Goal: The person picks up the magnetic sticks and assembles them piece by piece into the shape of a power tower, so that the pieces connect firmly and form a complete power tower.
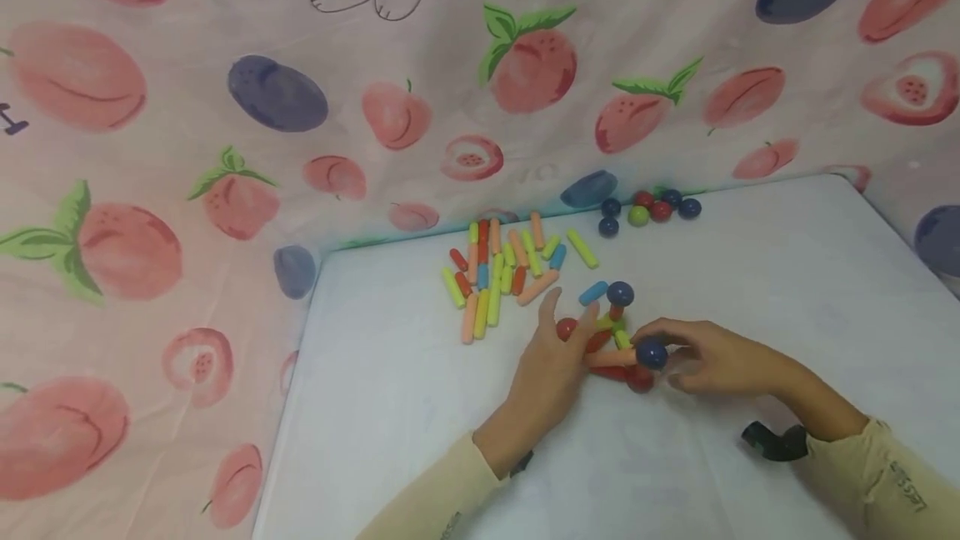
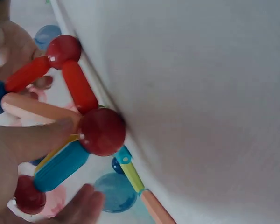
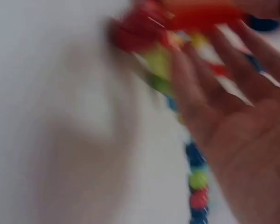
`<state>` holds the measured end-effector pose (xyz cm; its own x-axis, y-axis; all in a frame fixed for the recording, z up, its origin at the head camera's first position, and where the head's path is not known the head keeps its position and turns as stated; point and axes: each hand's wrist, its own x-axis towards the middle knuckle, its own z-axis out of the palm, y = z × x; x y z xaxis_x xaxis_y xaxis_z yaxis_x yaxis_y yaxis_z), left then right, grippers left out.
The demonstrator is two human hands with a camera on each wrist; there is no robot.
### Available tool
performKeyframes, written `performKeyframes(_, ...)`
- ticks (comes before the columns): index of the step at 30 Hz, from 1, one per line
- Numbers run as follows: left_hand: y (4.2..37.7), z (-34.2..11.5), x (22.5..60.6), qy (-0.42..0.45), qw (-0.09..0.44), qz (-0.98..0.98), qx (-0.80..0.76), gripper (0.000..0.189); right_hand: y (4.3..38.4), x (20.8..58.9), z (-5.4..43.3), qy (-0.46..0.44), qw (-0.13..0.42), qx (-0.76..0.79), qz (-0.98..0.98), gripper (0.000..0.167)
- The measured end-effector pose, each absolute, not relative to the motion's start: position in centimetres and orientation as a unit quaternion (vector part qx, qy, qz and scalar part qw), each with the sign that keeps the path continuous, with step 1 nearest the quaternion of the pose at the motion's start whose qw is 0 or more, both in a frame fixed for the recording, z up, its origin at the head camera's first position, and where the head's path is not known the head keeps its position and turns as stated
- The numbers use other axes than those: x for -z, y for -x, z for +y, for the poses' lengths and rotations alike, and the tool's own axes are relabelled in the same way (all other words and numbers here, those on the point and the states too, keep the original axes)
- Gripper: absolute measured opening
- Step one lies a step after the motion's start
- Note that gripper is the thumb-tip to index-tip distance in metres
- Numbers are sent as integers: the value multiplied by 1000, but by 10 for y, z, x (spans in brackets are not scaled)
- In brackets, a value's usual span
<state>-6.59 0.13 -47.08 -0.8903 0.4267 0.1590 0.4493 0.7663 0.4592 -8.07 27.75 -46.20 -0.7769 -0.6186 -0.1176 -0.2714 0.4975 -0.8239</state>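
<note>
A structure of coloured magnetic rods and balls [image 1: 611,359] stands low over the white table between both hands. My left hand [image 1: 546,369] holds its left side, the thumb [image 2: 46,133] lying along a peach rod beside a red ball [image 2: 101,132]; a blue rod [image 2: 61,166] shows below. My right hand [image 1: 723,361] is at the right side, its fingers loosely bent around a dark blue ball [image 1: 651,352] with a gap visible to the thumb. Another blue ball [image 1: 620,294] tops a short red rod. The right wrist view is blurred, so contact there is unclear.
Loose rods [image 1: 495,273] in several colours lie in a group at the back left. A blue rod [image 1: 593,293] lies just behind the structure. Loose balls [image 1: 661,211] sit at the table's back edge, against a fruit-patterned cloth [image 1: 465,90].
</note>
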Motion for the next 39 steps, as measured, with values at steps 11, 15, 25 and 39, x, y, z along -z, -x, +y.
performKeyframes(11, 91, -13, 481, 120, -171, -907, 365, 69, 131, 475, 264, 231, 205, 388, 868, 62)
performKeyframes(15, 103, -18, 487, 162, -165, -905, 356, 47, 132, 484, 264, 231, 193, 368, 880, 42)
performKeyframes(25, 99, -23, 483, 224, -199, -887, 352, 69, 97, 485, 273, 208, 163, 338, 903, 40)
performKeyframes(39, 94, -27, 488, 267, -187, -862, 388, 61, 73, 495, 252, 234, 157, 379, 882, 58)
